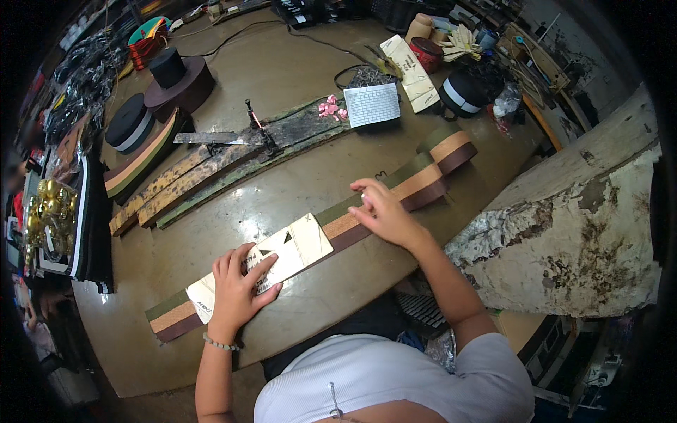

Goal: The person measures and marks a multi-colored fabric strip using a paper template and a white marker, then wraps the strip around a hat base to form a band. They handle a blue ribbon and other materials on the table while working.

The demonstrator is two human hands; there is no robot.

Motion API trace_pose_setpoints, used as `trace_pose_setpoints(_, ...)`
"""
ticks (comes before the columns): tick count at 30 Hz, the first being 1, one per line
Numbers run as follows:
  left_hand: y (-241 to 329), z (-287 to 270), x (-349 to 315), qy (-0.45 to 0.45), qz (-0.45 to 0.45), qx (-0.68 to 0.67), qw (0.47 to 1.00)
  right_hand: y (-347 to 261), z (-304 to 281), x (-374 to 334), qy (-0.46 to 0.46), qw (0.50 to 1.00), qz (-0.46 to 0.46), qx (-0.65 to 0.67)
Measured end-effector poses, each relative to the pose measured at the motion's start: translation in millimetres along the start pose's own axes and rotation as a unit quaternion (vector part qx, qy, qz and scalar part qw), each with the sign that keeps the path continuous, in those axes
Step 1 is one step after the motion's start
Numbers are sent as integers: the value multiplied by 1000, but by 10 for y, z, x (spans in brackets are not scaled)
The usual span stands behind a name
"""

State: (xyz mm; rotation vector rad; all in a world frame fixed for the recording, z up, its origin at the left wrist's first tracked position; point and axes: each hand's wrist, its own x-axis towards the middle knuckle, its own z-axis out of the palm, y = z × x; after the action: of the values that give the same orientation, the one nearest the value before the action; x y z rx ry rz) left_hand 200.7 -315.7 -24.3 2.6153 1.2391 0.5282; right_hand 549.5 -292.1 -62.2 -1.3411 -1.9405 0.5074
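A long strap of webbing (345, 224), striped green, tan and dark brown, runs diagonally across the table, its far right end looped in loose curls. On the strap's near left part lies a cream card template (309, 240) with cut-out notches and dark marks. My left hand (240, 285) rests on the template, fingers spread and pressing it against the strap. Over the strap to the right of the template hovers or rests my right hand (386, 213); I cannot tell if it touches. Its index finger and thumb are apart, with nothing visible between them.
A long wooden and metal cutting device (233, 151) lies beyond the strap. Dark webbing rolls (185, 81) stand at the far left, beside another striped strap (144, 166). A gridded paper (374, 106) and a second cream template (410, 74) lie at the back. A worn wall block (557, 240) borders the right side.
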Motion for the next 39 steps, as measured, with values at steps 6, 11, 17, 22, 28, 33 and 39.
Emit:
trace_pose_setpoints(6, 136, 95, 158, -17, 10, -28, 999, 255, -446, 61, 49, 997, 63, 4)
trace_pose_setpoints(11, 149, 145, 183, -17, -3, -32, 999, -232, -204, 49, 16, 995, -96, 29)
trace_pose_setpoints(17, 166, 116, 117, -43, -46, -49, 997, -413, 256, -45, -93, 982, -162, 13)
trace_pose_setpoints(22, 110, -223, -558, -86, -229, 149, 958, -277, 198, 4, -119, 984, -128, 45)
trace_pose_setpoints(28, -159, -191, -1292, 29, -447, 147, 882, -205, 178, 17, -135, 982, -116, 59)
trace_pose_setpoints(33, -104, -53, -1127, 140, -379, 117, 907, -115, -110, 52, -172, 981, -93, 14)
trace_pose_setpoints(39, 173, 57, -798, 153, -371, 93, 911, -65, -538, -51, -166, 982, 77, 47)
